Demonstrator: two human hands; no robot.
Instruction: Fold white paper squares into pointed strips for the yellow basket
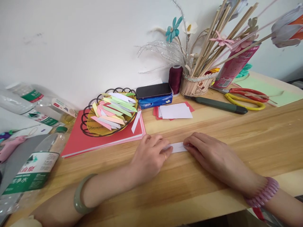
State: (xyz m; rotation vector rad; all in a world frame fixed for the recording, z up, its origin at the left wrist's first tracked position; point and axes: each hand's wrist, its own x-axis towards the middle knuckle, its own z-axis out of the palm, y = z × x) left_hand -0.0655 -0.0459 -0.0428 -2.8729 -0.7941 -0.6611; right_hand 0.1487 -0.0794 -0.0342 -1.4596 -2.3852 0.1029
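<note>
Here, in the head view, both hands lie flat on the wooden table (236, 132) near its front edge, pressing a small white paper strip (178, 147) between them. The left hand (149, 157) covers the strip's left end, fingers close together and curled down on it; the right hand (208, 154) holds the right end, fingers together, tips pinning the paper.

The strip looks thin, light and easily creased, likely to slide on the smooth wood, so it is probably best held by its two ends with flat fingertips.

Farther back on the left sits a wire basket (86, 121) of folded coloured strips on a red folder (78, 143). Behind the hands lies a stack of paper sheets (176, 111), and far right are scissors (246, 97) and a utility knife (219, 104).
</note>
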